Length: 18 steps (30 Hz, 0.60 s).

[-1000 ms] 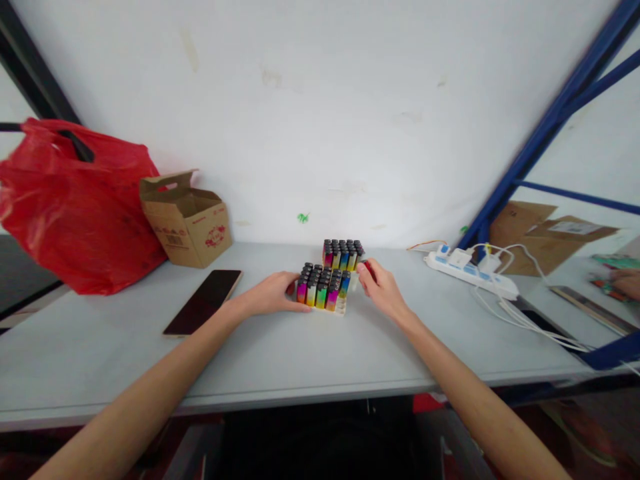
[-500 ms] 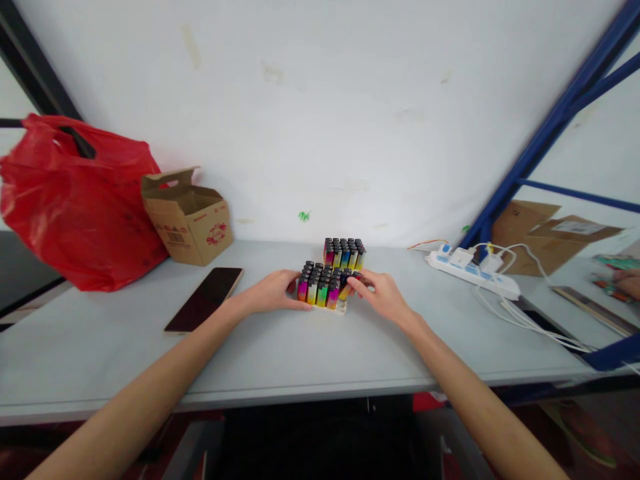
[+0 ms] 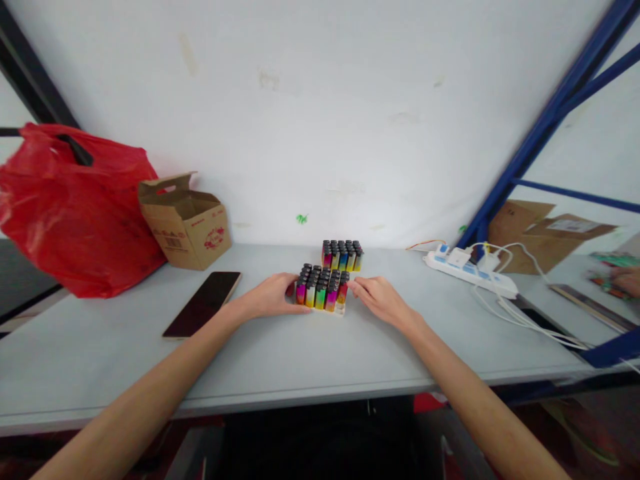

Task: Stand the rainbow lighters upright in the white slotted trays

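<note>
A white tray (image 3: pixel 340 311) stands on the table, packed with upright cigarette lighters (image 3: pixel 321 297) that have black tops and bright two-tone bodies. My left hand (image 3: pixel 274 295) grips the tray's left side, thumb along the front and the other fingers partly hidden behind. At the right end, the curled fingertips of my right hand (image 3: pixel 377 299) are closed at the edge of a red and yellow lighter (image 3: pixel 343 291), which stands upright in the tray. Just in front of that lighter, a bit of bare tray shows at the front right corner. A second block of lighters (image 3: pixel 342 259) stands behind.
A dark phone (image 3: pixel 204 304) lies left of my hands. Behind it are an open cardboard box (image 3: pixel 193 230) and a red plastic bag (image 3: pixel 85 213). On the right sits a power strip (image 3: pixel 470 273) with cables, beside a blue frame. Another person's hand (image 3: pixel 627 280) shows far right.
The lighter at my right fingertips was tilted and now stands upright in the tray's right end. My left hand stays on the tray. The view has shifted slightly.
</note>
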Available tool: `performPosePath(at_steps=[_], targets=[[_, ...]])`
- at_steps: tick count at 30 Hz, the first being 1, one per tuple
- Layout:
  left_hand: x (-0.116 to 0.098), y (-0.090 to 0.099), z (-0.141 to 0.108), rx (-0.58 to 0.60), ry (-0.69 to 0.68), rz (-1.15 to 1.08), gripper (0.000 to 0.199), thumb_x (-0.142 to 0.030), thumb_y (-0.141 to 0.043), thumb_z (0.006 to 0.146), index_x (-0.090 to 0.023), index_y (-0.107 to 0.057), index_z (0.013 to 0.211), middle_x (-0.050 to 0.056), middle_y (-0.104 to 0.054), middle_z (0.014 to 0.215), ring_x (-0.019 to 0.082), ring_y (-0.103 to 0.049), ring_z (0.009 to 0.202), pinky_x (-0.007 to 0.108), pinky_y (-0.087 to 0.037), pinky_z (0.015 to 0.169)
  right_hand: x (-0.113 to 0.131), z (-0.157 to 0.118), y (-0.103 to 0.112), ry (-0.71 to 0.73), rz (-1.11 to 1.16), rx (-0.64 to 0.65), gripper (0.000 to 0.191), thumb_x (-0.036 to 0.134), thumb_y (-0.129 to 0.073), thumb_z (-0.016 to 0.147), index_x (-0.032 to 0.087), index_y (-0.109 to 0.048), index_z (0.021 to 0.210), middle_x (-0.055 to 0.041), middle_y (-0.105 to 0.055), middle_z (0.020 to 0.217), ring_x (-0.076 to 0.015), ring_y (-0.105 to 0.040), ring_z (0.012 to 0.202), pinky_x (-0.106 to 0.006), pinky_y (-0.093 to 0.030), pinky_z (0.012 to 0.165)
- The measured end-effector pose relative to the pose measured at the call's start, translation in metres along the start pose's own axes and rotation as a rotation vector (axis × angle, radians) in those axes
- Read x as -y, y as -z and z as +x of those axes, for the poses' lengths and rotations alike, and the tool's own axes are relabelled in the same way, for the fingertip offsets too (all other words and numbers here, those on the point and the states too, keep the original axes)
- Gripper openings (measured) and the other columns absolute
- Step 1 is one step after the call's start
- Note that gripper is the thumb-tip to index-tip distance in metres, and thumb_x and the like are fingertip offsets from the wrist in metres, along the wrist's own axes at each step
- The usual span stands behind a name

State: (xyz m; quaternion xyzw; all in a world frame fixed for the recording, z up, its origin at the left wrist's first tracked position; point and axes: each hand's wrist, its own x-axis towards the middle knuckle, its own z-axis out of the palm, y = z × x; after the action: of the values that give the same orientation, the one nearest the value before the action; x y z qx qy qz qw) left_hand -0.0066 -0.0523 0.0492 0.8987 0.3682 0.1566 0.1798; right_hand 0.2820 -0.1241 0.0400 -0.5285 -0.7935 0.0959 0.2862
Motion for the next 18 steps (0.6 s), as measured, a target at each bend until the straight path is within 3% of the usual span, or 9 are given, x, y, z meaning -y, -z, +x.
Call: performPosePath(at_steps=[5, 11, 15, 18], targets=[[-0.002, -0.007, -0.001, -0.045, 0.013, 0.06, 0.055, -0.07, -0.07, 0.07, -0.02, -0.065, 0.092, 0.007, -0.072, 0.088, 0.025, -0.065, 0.075, 0.033, -0.045, 0.065, -0.005, -0.003, 0.013, -0.056, 0.04, -0.069, 0.054, 0.055, -0.027, 0.105, 0.023, -0.062, 0.08, 0.0004, -0.059, 0.062, -0.0176, -0.057, 0.059, -0.029, -0.037, 0.065], [-0.016, -0.02, 0.011, -0.09, -0.006, 0.114, 0.055, -0.071, -0.063, 0.077, -0.019, -0.066, 0.095, 0.011, -0.072, 0.096, 0.029, -0.067, 0.083, 0.035, -0.048, 0.073, -0.011, 0.003, 0.016, -0.107, 0.107, -0.303, 0.044, 0.055, -0.034, 0.104, 0.022, -0.062, 0.102, 0.0006, -0.063, 0.068, -0.0178, -0.059, 0.062, -0.029, -0.042, 0.066], [-0.027, -0.031, 0.024, -0.076, 0.046, 0.178, 0.059, -0.074, -0.056, 0.081, -0.019, -0.068, 0.1, 0.015, -0.072, 0.101, 0.033, -0.068, 0.094, 0.038, -0.049, 0.083, -0.025, 0.008, 0.011, -0.151, 0.245, -0.353, 0.046, 0.058, -0.037, 0.101, 0.023, -0.062, 0.118, -0.0078, -0.072, 0.098, -0.0229, -0.066, 0.089, -0.037, -0.05, 0.083], [-0.035, -0.044, 0.033, -0.095, 0.097, 0.249, 0.064, -0.074, -0.051, 0.084, -0.018, -0.067, 0.109, 0.02, -0.07, 0.109, 0.038, -0.066, 0.101, 0.043, -0.048, 0.088, -0.043, 0.014, 0.002, -0.195, 0.488, -0.376, 0.053, 0.064, -0.039, 0.098, 0.027, -0.06, 0.129, -0.0104, -0.065, 0.128, -0.0256, -0.061, 0.116, -0.044, -0.05, 0.099]])
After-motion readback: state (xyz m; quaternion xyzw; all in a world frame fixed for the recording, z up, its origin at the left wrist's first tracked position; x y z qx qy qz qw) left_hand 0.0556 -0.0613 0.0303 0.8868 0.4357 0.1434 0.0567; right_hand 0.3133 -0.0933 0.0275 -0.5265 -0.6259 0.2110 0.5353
